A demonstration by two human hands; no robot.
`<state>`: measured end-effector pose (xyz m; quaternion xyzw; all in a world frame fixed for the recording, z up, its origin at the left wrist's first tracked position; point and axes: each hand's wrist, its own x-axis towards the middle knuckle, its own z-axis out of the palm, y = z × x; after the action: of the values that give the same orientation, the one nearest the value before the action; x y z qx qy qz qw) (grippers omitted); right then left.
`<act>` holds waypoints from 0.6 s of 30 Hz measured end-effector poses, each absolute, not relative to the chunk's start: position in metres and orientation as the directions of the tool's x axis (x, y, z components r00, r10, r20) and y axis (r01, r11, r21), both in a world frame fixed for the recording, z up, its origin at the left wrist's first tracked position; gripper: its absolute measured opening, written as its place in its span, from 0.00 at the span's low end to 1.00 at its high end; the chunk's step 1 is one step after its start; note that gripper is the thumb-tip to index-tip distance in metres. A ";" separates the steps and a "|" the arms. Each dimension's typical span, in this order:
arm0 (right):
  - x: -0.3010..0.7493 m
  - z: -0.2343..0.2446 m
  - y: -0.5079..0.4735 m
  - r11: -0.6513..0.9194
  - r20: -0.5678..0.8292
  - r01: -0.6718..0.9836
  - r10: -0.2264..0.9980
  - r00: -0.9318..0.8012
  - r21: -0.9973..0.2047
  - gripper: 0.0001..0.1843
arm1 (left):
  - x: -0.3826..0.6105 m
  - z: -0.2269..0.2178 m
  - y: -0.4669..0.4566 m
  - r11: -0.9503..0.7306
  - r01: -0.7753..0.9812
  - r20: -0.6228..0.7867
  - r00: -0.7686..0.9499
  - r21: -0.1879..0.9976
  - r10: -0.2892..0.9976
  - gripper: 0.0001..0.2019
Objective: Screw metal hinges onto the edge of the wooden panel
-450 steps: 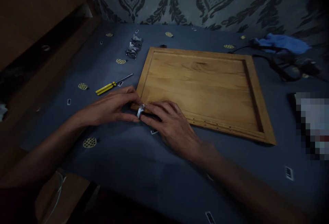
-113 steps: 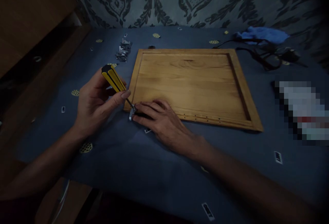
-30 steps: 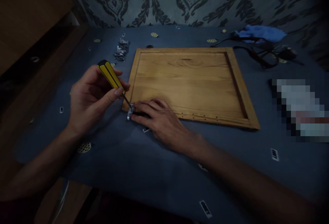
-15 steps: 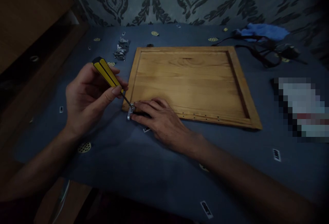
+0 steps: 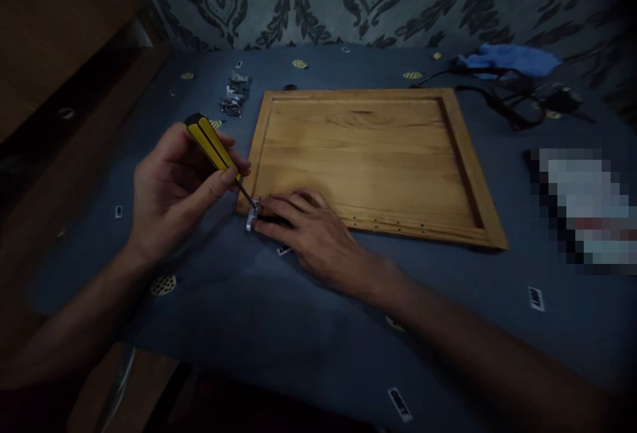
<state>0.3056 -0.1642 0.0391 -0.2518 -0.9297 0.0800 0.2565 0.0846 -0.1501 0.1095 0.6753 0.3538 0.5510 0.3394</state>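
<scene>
A framed wooden panel (image 5: 368, 154) lies flat on the blue cloth. My left hand (image 5: 172, 191) is closed round a yellow-and-black screwdriver (image 5: 212, 144), its tip down on a small metal hinge (image 5: 252, 215) at the panel's near left corner. My right hand (image 5: 311, 231) lies over that corner, fingers pressed flat beside and on the hinge, pinning it against the panel's edge. Part of the hinge is hidden under my fingers.
A heap of metal hinges (image 5: 235, 96) sits at the far left of the panel. A blue cloth (image 5: 507, 60) and dark cables (image 5: 517, 98) lie at the far right. A blurred object (image 5: 582, 204) sits right of the panel. Wooden furniture (image 5: 60, 55) borders the left.
Over fifteen seconds my left hand took the screwdriver from the cloth and set its tip on the hinge. In the last second the handle has shifted slightly; my right hand has stayed put.
</scene>
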 end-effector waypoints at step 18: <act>0.307 0.041 -0.165 0.859 0.408 0.438 0.512 -0.756 -0.266 0.22 | 0.082 0.113 -0.148 -0.598 0.197 0.602 0.049 0.777 0.797 0.14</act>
<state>0.3068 -0.1647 0.0414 -0.2543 -0.9338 0.0775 0.2394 0.0821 -0.1476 0.1129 0.6770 0.3673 0.5837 0.2570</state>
